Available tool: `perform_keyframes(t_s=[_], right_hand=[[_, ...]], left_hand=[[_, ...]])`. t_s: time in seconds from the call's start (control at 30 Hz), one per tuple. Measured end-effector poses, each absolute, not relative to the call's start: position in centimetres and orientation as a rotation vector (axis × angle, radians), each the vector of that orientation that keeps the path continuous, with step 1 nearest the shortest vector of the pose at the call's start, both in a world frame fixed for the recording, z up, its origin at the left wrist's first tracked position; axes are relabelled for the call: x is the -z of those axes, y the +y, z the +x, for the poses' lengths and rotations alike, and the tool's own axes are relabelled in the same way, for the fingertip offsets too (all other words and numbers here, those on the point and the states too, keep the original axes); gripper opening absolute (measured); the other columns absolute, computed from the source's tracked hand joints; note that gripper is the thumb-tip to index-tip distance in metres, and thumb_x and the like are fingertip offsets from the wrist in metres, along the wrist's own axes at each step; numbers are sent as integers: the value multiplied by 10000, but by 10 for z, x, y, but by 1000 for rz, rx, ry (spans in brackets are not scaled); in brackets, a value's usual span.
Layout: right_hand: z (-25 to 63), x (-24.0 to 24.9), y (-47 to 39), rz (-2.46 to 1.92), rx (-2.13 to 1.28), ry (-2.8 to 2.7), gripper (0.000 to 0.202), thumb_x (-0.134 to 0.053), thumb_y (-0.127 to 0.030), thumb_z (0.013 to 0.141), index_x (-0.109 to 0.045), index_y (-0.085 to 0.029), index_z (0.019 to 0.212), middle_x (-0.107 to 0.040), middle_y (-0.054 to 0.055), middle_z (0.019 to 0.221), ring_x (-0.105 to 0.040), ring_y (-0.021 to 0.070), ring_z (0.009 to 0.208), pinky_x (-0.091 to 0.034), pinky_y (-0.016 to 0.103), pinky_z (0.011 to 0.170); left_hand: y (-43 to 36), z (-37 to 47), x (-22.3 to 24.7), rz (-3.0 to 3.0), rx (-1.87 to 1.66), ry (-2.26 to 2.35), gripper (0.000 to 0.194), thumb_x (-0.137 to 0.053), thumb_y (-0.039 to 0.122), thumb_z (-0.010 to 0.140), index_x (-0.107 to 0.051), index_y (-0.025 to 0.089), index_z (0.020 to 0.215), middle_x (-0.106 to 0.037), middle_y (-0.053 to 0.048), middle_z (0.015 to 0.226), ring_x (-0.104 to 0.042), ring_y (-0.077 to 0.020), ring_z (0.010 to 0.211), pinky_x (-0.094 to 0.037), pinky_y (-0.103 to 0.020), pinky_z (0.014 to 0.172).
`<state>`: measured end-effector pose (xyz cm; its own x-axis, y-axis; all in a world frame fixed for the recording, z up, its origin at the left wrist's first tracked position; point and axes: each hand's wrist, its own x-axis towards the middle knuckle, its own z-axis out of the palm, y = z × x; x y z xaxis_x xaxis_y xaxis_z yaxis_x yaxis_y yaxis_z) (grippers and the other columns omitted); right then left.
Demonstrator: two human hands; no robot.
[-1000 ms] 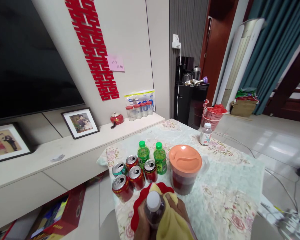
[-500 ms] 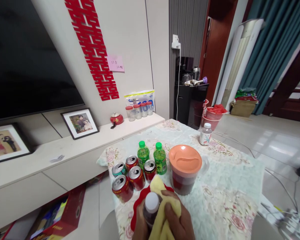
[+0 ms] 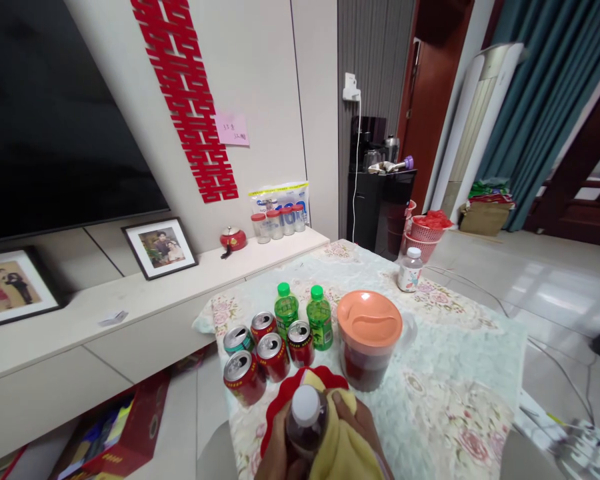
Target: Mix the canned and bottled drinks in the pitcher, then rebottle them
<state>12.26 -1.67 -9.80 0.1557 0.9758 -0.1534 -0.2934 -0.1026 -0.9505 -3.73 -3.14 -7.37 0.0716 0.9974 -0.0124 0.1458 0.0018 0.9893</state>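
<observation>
A clear bottle with a white cap and dark contents (image 3: 306, 420) stands upright in my left hand (image 3: 276, 445), whose fingers wrap its left side. My right hand (image 3: 363, 420) grips a yellow cloth (image 3: 343, 448) and presses it against the bottle's right side. Beneath them lies a red scalloped mat or tray (image 3: 275, 413), mostly covered by hands and cloth. Just beyond stand several opened drink cans (image 3: 273, 357) and two green bottles with green caps (image 3: 320, 319). To the right of these is a clear pitcher with an orange lid (image 3: 369, 333), holding dark liquid.
A floral cloth covers the table (image 3: 450, 373). Another white-capped bottle (image 3: 410, 270) stands near its far right edge. Along the left runs a white cabinet (image 3: 145, 300) with framed photos, a red pot and red-lidded jars. Cables (image 3: 555, 373) trail across the floor at right.
The yellow cloth has slid from the bottle's far upper side down its right side, its raised tip now lower. My right hand has shifted slightly with it. More of the bottle shows.
</observation>
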Motion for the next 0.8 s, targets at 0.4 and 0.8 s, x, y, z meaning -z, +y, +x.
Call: perform_keyframes(t_s=[0.4, 0.8], right_hand=[[123, 97, -20, -1147, -1307, -941, 634, -667, -784, 807, -797, -175, 927, -802, 130, 861, -731, 302, 818, -589, 419, 775], [100, 40, -36, -1083, -707, -1376, 570, -712, -623, 862, -737, -316, 1342, -701, 99, 1417, -605, 380, 1343, -446, 512, 1170]], left_hand=[[-23, -55, 81, 1533, -1191, 1217, 766, -783, 497, 809, -555, 195, 1475, -566, -170, 1538, -502, -388, 1448, -356, -504, 1262], [-30, -39, 51, 1348, -1247, 1366, 520, -672, 607, 857, -709, 236, 1220, -759, -109, 1223, -663, -344, 1238, -547, -454, 1084]])
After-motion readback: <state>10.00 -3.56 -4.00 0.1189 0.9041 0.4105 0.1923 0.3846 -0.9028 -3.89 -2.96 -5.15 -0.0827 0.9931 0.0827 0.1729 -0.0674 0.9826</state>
